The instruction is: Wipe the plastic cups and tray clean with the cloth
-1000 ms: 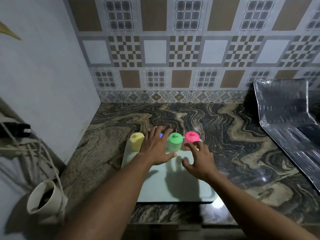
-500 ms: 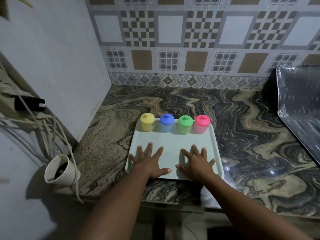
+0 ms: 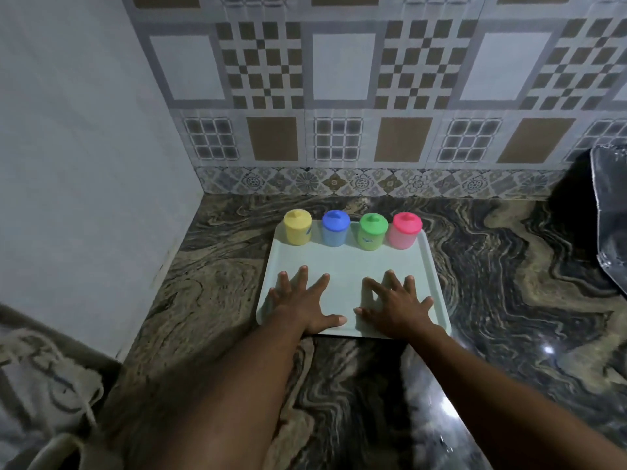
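Both hands lie flat on the tray [image 3: 353, 262], palms down, fingers spread wide, holding nothing. The left hand [image 3: 303, 308] rests by the tray's near left corner, with its little finger at the left edge. The right hand [image 3: 395, 308] rests by the near right corner. The two thumbs point at each other with a bit of bare tray between them.

Four small cups stand up straight in a row along the tray's far edge. The yellow cup [image 3: 298, 228] is at the far left corner, then the blue cup [image 3: 336, 229], then the green cup [image 3: 372, 232], and the pink cup [image 3: 405, 231] is at the far right corner. Each one has a lid on, so what is inside is hidden.

The tray sits on the swirly stone counter [image 3: 509, 283], near its back left corner.
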